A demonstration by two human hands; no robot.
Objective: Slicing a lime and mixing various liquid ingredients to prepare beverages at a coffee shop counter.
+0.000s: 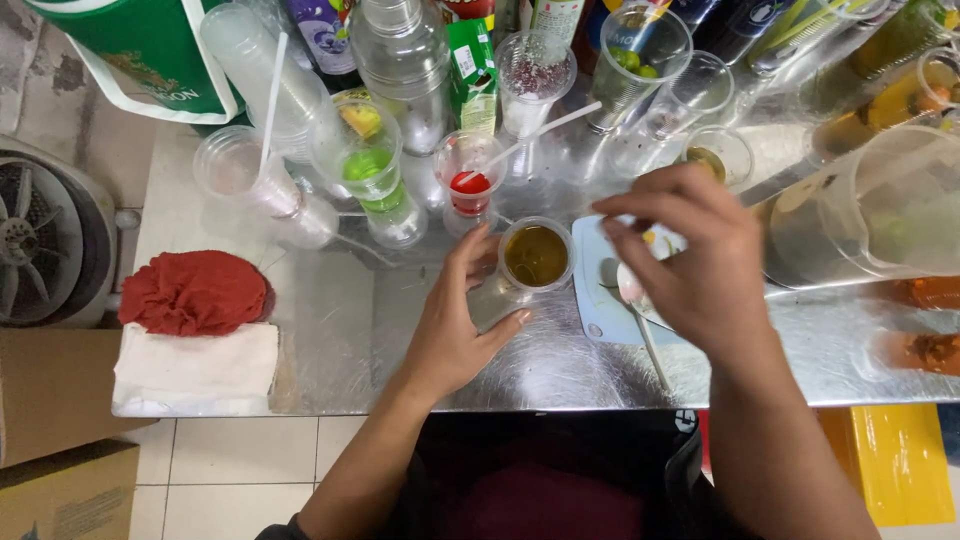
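My left hand point(455, 320) curls around the left side of a clear plastic cup point(536, 256) holding amber-green liquid, thumb and fingers touching its wall. My right hand point(685, 255) hovers over a small light-blue cutting board point(592, 310), fingertips pinched together on something small and yellowish that I cannot make out. A metal spoon point(637, 305) lies on the board under that hand. Both stand on a steel counter point(340, 340).
Behind the cup stand several plastic cups with straws, one with red syrup point(470, 185) and one with green pieces point(368, 165), plus bottles. A big clear jug point(880, 215) is at right. A red cloth point(193, 292) on a white towel point(195, 365) lies left, beside a fan point(35, 240).
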